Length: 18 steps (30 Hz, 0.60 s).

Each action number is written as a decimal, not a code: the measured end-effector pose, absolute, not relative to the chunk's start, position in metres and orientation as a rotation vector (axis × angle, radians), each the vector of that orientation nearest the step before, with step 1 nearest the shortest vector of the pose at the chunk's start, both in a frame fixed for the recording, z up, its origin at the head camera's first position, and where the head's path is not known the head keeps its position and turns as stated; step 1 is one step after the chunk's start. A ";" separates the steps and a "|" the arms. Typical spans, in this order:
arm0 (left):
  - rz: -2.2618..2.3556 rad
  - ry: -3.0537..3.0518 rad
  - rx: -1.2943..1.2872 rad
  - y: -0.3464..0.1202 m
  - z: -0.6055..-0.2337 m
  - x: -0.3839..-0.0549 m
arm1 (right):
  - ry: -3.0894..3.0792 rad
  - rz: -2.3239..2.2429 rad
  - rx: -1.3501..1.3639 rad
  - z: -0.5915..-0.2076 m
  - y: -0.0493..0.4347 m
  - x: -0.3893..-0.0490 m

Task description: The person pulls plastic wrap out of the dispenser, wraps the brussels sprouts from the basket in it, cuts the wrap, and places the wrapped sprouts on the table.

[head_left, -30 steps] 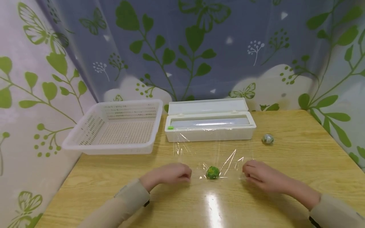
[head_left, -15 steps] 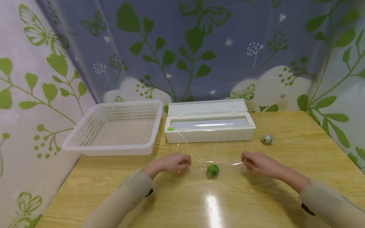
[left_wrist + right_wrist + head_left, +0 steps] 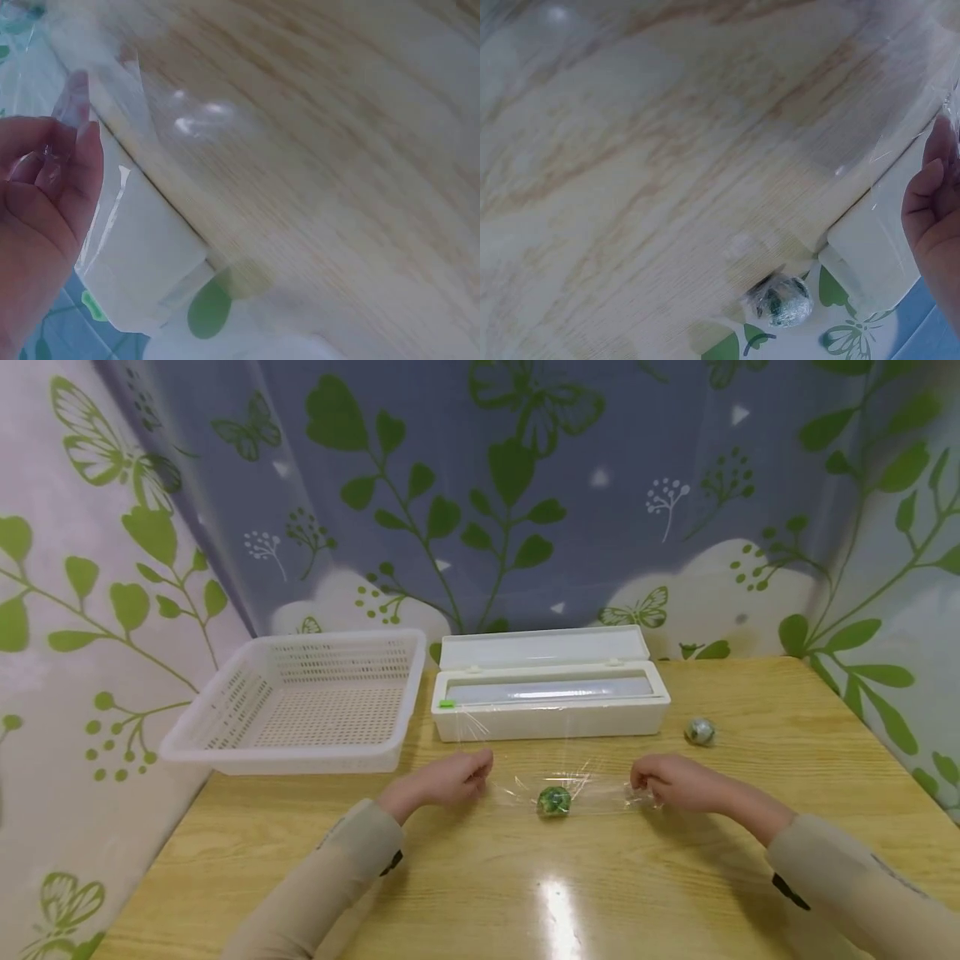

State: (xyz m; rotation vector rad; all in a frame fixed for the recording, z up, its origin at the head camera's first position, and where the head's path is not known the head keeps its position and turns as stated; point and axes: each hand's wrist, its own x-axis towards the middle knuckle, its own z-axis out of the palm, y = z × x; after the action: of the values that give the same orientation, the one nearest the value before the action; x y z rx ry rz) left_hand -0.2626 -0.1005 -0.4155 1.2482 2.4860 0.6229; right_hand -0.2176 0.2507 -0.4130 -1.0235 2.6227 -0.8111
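Observation:
A sheet of clear plastic wrap point(image 3: 600, 789) stretches from the white wrap box point(image 3: 551, 724) toward the near side of the table. My left hand point(image 3: 453, 778) pinches its left side, and film also shows between those fingers in the left wrist view. On the other side my right hand point(image 3: 678, 783) grips a bunched part of the film with curled fingers. Between the hands lies a small green, leafy-looking ball point(image 3: 554, 802), with shiny film over it. The ball touches neither hand. Its exact kind is too small to tell.
A second ball point(image 3: 700, 732), wrapped in film, lies right of the box. At the left stands a white perforated basket point(image 3: 375, 758). The box's lid point(image 3: 543, 647) is raised, showing the film roll, with a green slider point(image 3: 447, 703) at its left end.
Both hands have moved away from me, toward the box, drawing the film's near edge back over the green ball. The ball has shifted slightly toward the box. The wrapped ball stays put.

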 end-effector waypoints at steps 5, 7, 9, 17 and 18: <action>0.504 2.520 1.247 -0.103 -0.415 -0.267 | 2.663 -0.754 -1.072 -0.415 0.256 -0.223; 0.455 2.531 1.236 -0.105 -0.415 -0.269 | 2.659 -0.747 -1.078 -0.416 0.257 -0.224; 0.426 2.534 1.215 -0.106 -0.415 -0.270 | 2.654 -0.739 -1.080 -0.416 0.258 -0.225; 0.322 2.587 1.181 -0.112 -0.413 -0.270 | 2.643 -0.680 -1.078 -0.416 0.259 -0.231; 0.305 2.599 1.182 -0.112 -0.413 -0.270 | 2.647 -0.670 -1.085 -0.416 0.260 -0.231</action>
State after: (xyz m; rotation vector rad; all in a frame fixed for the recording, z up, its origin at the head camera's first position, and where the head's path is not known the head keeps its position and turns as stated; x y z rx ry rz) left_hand -0.2695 -0.1119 -0.4134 1.1824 2.5985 0.3054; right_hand -0.2312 0.2597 -0.4160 -1.0847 2.6470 -0.6700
